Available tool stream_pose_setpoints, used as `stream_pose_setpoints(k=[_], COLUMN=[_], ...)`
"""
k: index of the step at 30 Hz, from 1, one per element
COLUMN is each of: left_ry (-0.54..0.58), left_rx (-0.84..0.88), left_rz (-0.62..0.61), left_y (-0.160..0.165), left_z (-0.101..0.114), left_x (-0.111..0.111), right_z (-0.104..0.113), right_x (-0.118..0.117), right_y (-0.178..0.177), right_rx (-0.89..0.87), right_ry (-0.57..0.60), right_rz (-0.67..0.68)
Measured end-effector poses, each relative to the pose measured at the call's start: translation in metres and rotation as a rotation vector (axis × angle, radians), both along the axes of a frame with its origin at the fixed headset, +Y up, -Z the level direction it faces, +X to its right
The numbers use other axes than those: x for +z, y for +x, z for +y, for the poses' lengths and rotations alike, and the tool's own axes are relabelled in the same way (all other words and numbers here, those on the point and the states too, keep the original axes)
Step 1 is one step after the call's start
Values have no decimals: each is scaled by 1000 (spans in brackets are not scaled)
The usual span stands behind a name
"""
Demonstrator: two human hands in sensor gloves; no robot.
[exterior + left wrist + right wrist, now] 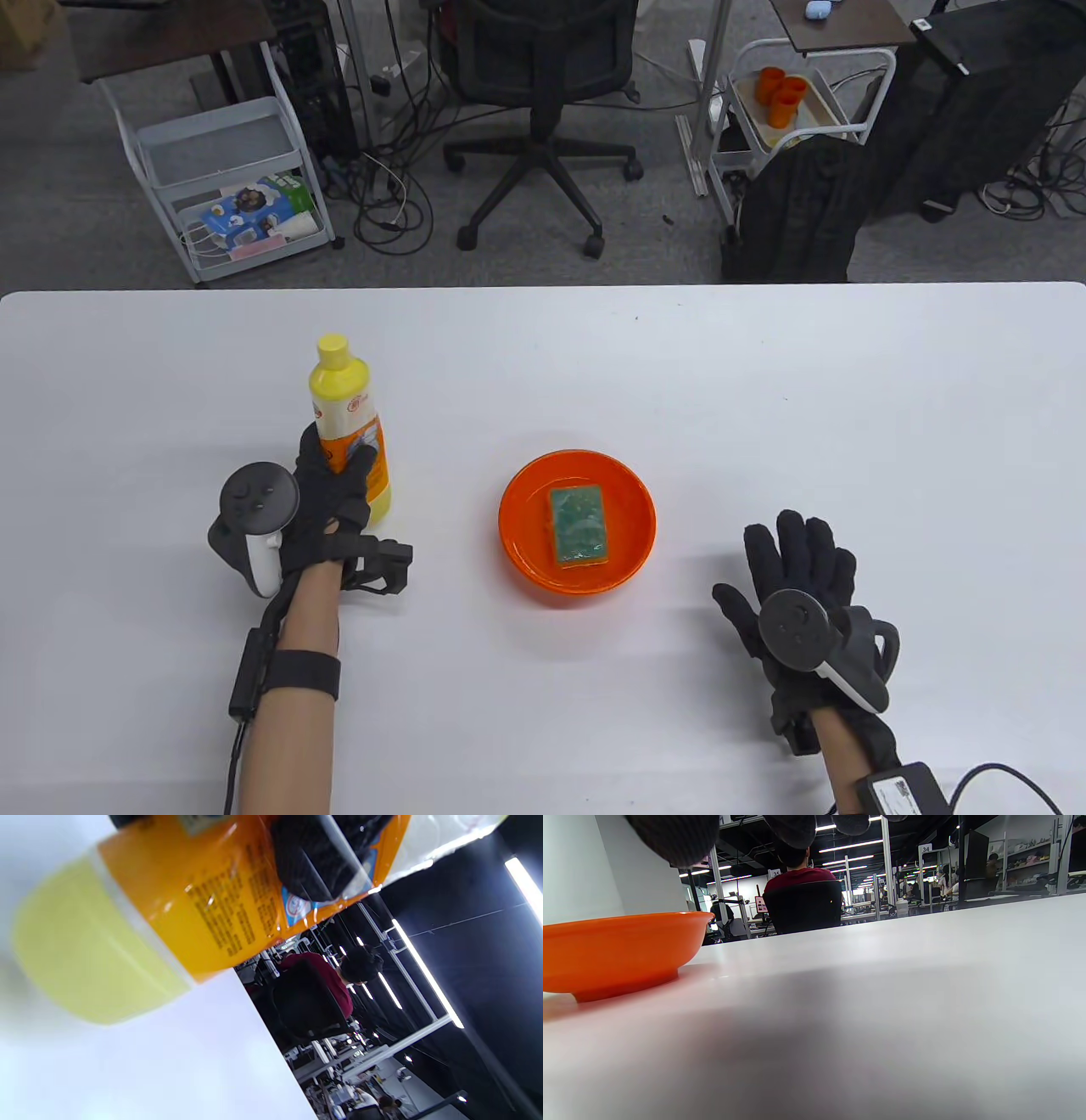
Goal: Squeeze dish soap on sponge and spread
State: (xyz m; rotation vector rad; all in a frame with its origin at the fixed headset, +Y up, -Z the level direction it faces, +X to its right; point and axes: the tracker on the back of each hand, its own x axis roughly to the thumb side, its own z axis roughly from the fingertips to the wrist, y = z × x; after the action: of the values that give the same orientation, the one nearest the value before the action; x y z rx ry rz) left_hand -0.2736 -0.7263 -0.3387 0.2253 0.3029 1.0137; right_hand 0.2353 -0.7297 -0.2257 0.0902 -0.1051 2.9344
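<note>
Table view: left hand (327, 509) wrapped around the lower half of the dish soap bottle (349, 424), fingers and thumb closed on the orange label, bottle upright on the table (764, 399), well to the left of the orange bowl (517, 531). Sponge (579, 525) flat inside the bowl, green side up. Right hand (802, 594) to the right of the bowl, fingers spread, holding nothing, apparently resting on the table. Yellow cap (333, 346) apparently closed; likely no soap from a squeeze until opened, and a sudden gush possible from hard pressing.

Left wrist view: gloved fingers (322, 853) pressed on the glossy label, yellow bottle base (93, 955) on or just above the table, cannot tell which. Smooth film under the glove, so possible slipping during the tilt.

Right wrist view: only fingertips (678, 836) at the top edge, bowl wall to the left, nothing gripped. Bowl not steadied, so possible sliding during spreading, and soap landing beside the sponge.
</note>
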Motion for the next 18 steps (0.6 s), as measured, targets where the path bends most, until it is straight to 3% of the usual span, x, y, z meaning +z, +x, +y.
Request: stream_pose_setpoints(k=[6, 8, 11, 18], left_ry=[25, 19, 2, -26], left_rx=[-91, -58, -137, -244], left_rz=[6, -54, -106, -75], left_y=[11, 12, 12, 13], left_z=[-16, -16, -15, -15], left_x=[-10, -12, -12, -4], right_z=[0, 0, 0, 1], right_x=[0, 1, 1, 6], right_y=[1, 1, 2, 0], right_rx=[1, -3, -5, -7], right_ry=[10, 8, 6, 18], right_rz=[-8, -10, -17, -13])
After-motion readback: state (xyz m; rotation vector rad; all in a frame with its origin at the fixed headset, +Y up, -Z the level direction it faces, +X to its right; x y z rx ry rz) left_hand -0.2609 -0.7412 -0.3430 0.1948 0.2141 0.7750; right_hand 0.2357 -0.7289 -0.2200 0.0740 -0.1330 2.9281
